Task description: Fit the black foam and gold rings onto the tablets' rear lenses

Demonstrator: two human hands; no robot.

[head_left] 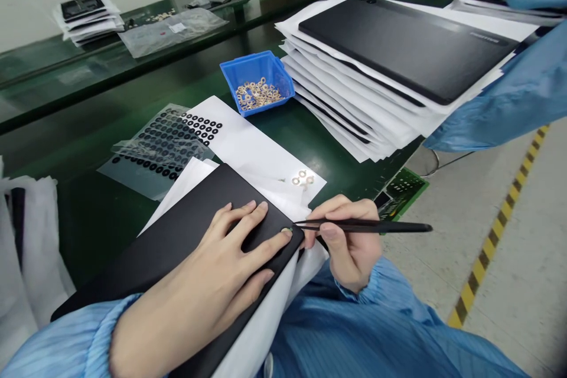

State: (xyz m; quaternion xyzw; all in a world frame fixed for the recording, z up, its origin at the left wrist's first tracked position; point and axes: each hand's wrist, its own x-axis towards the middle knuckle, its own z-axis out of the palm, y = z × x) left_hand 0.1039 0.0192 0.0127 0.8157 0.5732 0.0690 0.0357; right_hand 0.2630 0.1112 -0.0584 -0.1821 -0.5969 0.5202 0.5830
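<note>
My left hand (225, 260) lies on a flat black panel (177, 230), its fingers stretched out and apart. Its index fingertip touches a small gold ring (287, 230) near the panel's corner. Black tweezers (363, 226) are pinched in my right hand (349, 236), their tips at the panel's corner beside that ring. White sheets (270, 319) stick out from under the panel. Just beyond it, several loose gold rings (303, 178) rest on a white sheet (239, 130).
Behind stands a blue bin (252, 62) of gold rings. Black ring stickers (172, 136) lie at left. A tall stack of black panels (407, 41) between white sheets is at the right, near another person's blue sleeve (505, 100). A green circuit board (405, 192) juts past the table edge.
</note>
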